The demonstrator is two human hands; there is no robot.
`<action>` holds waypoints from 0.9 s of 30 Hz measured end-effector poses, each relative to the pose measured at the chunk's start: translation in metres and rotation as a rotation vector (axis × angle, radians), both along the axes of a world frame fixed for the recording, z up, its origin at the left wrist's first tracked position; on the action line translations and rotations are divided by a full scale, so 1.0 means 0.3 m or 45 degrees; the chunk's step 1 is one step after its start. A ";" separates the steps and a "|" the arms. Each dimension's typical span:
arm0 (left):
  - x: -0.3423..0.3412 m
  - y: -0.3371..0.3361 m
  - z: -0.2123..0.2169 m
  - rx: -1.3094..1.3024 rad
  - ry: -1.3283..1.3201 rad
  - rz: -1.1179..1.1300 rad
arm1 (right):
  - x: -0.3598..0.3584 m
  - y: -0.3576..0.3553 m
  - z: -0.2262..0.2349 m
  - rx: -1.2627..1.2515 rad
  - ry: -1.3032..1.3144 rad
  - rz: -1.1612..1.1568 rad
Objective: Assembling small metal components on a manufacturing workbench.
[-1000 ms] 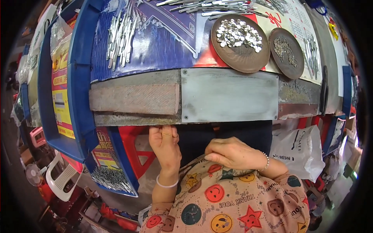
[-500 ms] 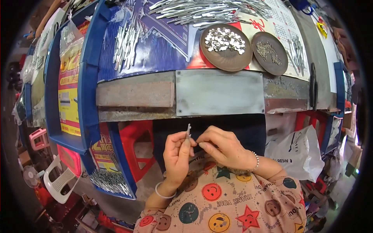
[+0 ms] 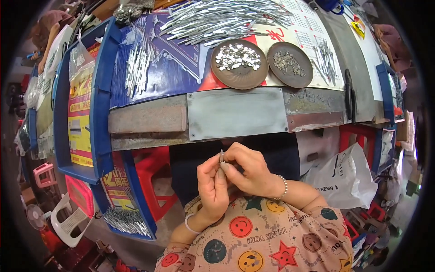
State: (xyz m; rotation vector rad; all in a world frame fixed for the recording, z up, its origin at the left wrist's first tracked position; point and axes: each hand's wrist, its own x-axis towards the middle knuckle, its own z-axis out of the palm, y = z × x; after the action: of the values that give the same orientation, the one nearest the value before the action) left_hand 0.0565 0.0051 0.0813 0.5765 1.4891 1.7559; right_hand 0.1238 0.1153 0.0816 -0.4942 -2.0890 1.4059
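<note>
In front of my chest, below the bench edge, my left hand (image 3: 213, 186) is closed on a thin metal strip (image 3: 221, 155) that stands upright, its tip just showing. From the other side my right hand (image 3: 248, 168) pinches the same strip with thumb and forefinger. Whether a smaller part sits between those fingertips is hidden. Beyond the hands, a brown plate (image 3: 235, 83) bears shiny silver discs. A second brown plate (image 3: 299, 82) bears small thin metal pieces. Behind them lies a large pile of long metal strips (image 3: 226, 20).
A grey metal plate (image 3: 237, 113) and a brown block (image 3: 147, 119) line the bench's front edge. To the left stands a blue tray (image 3: 100, 113); below it, a blue bin (image 3: 147, 204) holds metal strips. Pliers (image 3: 349, 97) lie right. Red stools and a white bag (image 3: 337, 181) are below.
My right hand has moved left, its fingertips now meeting the left hand's at the strip. The strip shows less above the fingers. The bench has shifted left and slightly down in view.
</note>
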 end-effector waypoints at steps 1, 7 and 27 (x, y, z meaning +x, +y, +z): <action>0.003 -0.003 -0.011 0.025 0.069 0.000 | -0.005 -0.003 -0.009 -0.009 0.038 -0.029; 0.031 -0.004 -0.035 0.087 0.107 0.001 | -0.021 -0.002 -0.060 0.309 0.177 -0.124; -0.102 0.001 -0.007 0.114 -2.054 -0.652 | 0.046 0.106 0.024 -0.233 -0.207 0.296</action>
State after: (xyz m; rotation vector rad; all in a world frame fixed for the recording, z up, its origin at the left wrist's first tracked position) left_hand 0.0259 0.0055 0.0791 -0.4142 0.0841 1.1815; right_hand 0.1375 0.1471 0.0889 -0.4627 -2.2147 1.7543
